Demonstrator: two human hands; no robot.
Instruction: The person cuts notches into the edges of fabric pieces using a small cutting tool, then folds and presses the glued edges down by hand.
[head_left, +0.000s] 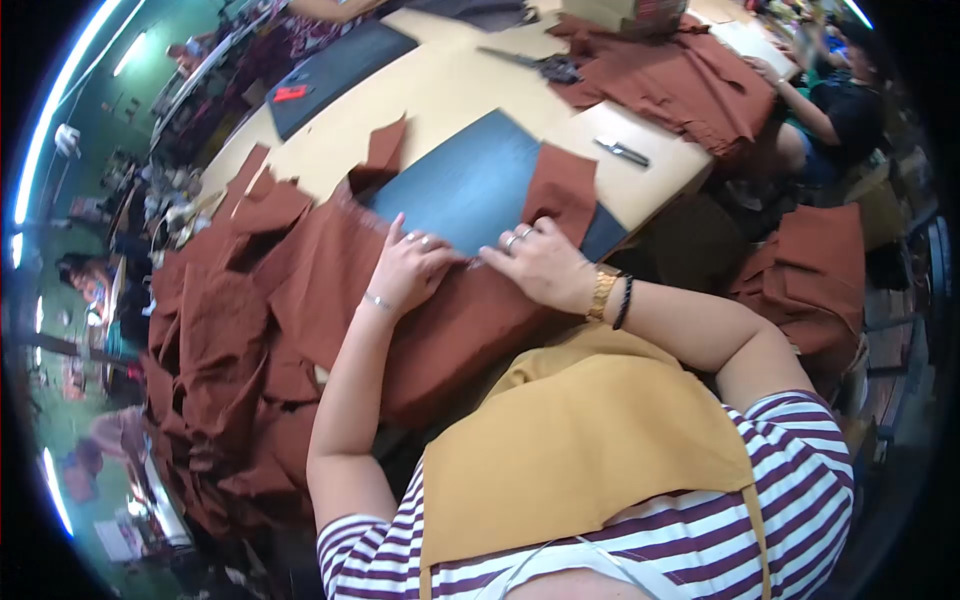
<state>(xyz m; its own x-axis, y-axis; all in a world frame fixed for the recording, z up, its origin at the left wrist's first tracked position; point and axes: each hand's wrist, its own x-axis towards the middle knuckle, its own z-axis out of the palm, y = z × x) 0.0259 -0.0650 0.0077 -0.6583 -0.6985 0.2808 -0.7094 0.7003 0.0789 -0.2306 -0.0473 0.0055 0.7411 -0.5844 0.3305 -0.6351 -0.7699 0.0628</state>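
Yellow apron (590, 440) sits closest. Left hand (412, 266) and right hand (545, 262), fingers bent, are near but apart, both pinching one edge of the brown cloth (450, 345).

At the table's (440, 75) near edge, the left hand (408, 268) and right hand (548, 268) pinched a rust-brown cloth (455, 335) along its border, just beside a blue mat (455, 175). A utility knife (622, 151) lay near the table's right corner. Scissors (522, 59) lay farther back, and a dark mat (350, 70) bearing a red tool (290, 93) lay by the left edge.
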